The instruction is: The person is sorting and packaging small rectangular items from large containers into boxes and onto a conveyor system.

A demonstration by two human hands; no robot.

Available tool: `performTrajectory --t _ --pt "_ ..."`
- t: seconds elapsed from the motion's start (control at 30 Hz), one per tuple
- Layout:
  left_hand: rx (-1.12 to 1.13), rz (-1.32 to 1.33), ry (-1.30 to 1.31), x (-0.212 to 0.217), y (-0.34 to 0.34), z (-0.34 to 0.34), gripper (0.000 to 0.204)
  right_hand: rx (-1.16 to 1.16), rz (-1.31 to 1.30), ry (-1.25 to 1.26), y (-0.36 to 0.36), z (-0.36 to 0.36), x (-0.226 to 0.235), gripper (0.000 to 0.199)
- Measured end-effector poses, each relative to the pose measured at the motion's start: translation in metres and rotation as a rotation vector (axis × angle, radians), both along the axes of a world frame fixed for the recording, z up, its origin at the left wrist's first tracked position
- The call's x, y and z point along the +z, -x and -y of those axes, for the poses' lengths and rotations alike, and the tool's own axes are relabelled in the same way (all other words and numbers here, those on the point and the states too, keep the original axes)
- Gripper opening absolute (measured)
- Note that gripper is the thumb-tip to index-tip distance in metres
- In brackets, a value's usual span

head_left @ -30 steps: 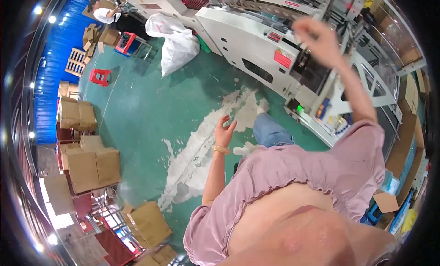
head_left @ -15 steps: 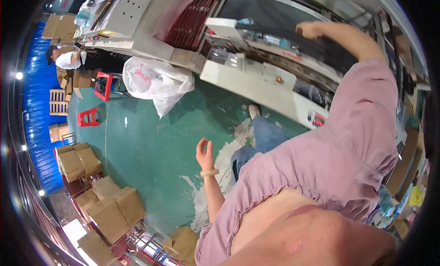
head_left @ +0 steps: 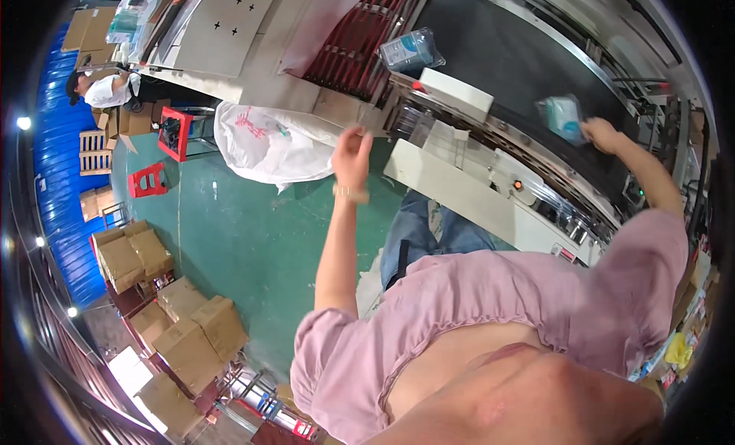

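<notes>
Over the dark conveyor belt, my right hand has its fingers closed at the edge of a clear-wrapped packet with blue-green and white contents. A second clear-wrapped packet, darker blue-grey, lies at the belt's left end beside red rollers. My left hand is raised in front of the machine, with nothing in it. Its fingers are loosely bent and apart from the thumb. Below the belt runs a white machine panel with an orange button.
Next to the machine sits a large white plastic bag. A red stool and a smaller red stool stand on the green floor. Cardboard boxes are stacked at lower left. Another person works at far left.
My right hand has moved right and down and now meets a packet. My left hand has risen toward the machine. The view has shifted, and the packet by the rollers now shows fully.
</notes>
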State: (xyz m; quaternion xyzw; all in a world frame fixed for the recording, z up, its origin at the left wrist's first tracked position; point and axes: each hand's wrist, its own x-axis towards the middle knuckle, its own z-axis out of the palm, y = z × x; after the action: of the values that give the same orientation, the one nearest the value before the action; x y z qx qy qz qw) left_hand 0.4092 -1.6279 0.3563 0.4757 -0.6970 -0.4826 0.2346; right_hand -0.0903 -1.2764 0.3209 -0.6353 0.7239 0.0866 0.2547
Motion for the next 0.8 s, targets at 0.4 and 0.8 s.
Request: performTrajectory --t 0.4,0.8 --pt "-0.076 -0.319 -0.039 -0.024 0.113 0.104 0.027 0.082 -0.154 -0.032 -0.006 -0.004 0.016 0.008" --pt "-0.085 -0.166 -0.009 -0.03 0.026 0.109 0.023 -0.722 -0.147 -0.183 0.027 -0.021 0.033 0.055"
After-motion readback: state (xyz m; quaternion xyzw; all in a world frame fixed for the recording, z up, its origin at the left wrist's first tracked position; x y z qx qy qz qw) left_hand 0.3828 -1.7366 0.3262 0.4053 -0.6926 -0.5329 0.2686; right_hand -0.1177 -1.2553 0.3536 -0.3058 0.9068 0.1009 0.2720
